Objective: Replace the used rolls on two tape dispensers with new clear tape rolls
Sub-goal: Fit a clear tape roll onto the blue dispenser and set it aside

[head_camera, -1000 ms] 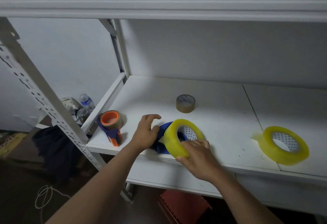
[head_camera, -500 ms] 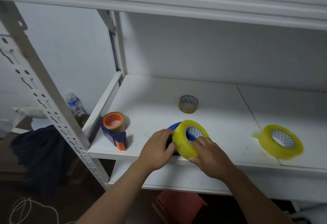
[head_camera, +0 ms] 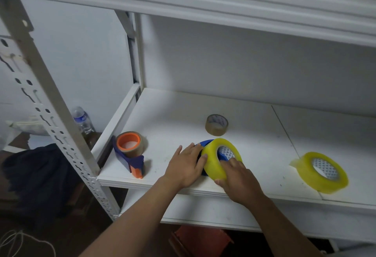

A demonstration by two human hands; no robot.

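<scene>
We see a plastic water bottle [head_camera: 82,119] standing behind the perforated shelf upright [head_camera: 50,112], dark cloth [head_camera: 38,173] and white cord [head_camera: 22,240] on the floor.

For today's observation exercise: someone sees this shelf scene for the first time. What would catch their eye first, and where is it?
The eye lands first on the bright yellow-tinted tape roll near the shelf's front edge, tilted up against a blue dispenser, with the left hand and right hand on it. A second matching roll lies flat at the right. At the left edge stands another dispenser with an orange hub.
</scene>
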